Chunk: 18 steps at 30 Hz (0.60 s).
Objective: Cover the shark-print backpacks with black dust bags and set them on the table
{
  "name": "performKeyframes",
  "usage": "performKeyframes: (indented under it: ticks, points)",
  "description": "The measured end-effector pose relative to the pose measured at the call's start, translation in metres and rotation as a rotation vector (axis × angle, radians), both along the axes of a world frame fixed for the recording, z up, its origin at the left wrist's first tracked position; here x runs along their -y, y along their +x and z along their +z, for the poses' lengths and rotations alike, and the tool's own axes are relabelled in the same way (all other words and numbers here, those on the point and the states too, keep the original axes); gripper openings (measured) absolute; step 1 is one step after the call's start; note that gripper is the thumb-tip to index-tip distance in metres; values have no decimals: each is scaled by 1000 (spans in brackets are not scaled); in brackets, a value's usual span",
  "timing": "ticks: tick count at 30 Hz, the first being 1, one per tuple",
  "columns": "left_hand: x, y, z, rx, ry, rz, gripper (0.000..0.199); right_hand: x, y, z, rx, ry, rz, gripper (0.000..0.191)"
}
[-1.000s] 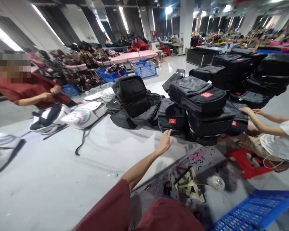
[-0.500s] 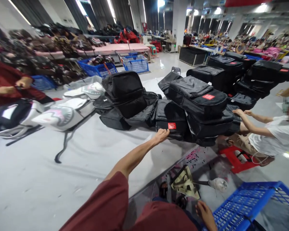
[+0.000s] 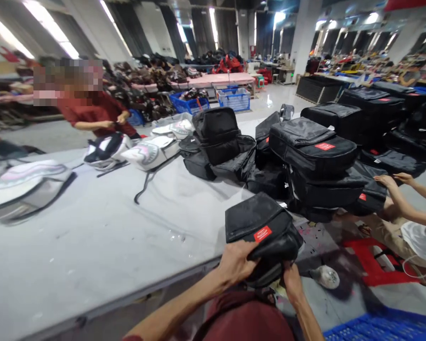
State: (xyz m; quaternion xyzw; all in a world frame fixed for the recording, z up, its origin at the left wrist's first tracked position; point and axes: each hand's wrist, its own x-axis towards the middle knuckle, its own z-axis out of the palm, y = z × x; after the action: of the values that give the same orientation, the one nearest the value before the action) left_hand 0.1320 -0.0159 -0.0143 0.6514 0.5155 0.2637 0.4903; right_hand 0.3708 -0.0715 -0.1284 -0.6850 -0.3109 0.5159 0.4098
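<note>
I have the bag [image 3: 253,213] in both hands at the near edge of the tabletop [image 3: 110,251], right in front of me. My left hand [image 3: 236,263] is clamped on its near side, just below the red label [image 3: 262,233]. My right hand [image 3: 293,282] grips the lower edge on the other side, its fingers partly hidden by the black cloth. The bag tilts toward me and hangs partly over the edge (whether its far end rests on the tabletop, I cannot tell).

Just beyond it is a stack [image 3: 315,149] of black bags, the top one lying flat and showing another red label. Left of the stack, an open bag [image 3: 216,137] stands with its flap up. Farther left lie white bags [image 3: 149,154], one trailing a dark strap [image 3: 144,189] across the tabletop. A co-worker in red [image 3: 95,113] stands behind the white bags, hands held together.

On my right, a person in white [image 3: 422,237] has both hands at the far side of the stack, above a red stool [image 3: 367,267]. A blue crate [image 3: 386,327] sits low at my right.
</note>
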Motion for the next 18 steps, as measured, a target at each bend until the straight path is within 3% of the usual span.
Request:
performKeyframes:
  ticks: [2, 4, 7, 10, 13, 18]
  points:
    - [-6, 6, 26, 84, -3, 191, 37, -8, 1, 28, 41, 94, 62, 76]
    - [-15, 6, 46, 66, 62, 299, 35, -20, -4, 55, 75, 170, 117, 67]
    - [-30, 0, 61, -35, 171, 378, 27, -42, -18, 87, 143, 199, 125, 60]
    - [-46, -9, 56, -46, 141, 477, 20, -66, -32, 104, 151, 326, 175, 61]
    - [-64, -16, 40, 35, 119, 584, 24, -84, -46, 108, 170, 426, 239, 66]
    - [-88, -21, 21, 124, 134, 611, 28, -75, -68, 101, 275, 533, 241, 66]
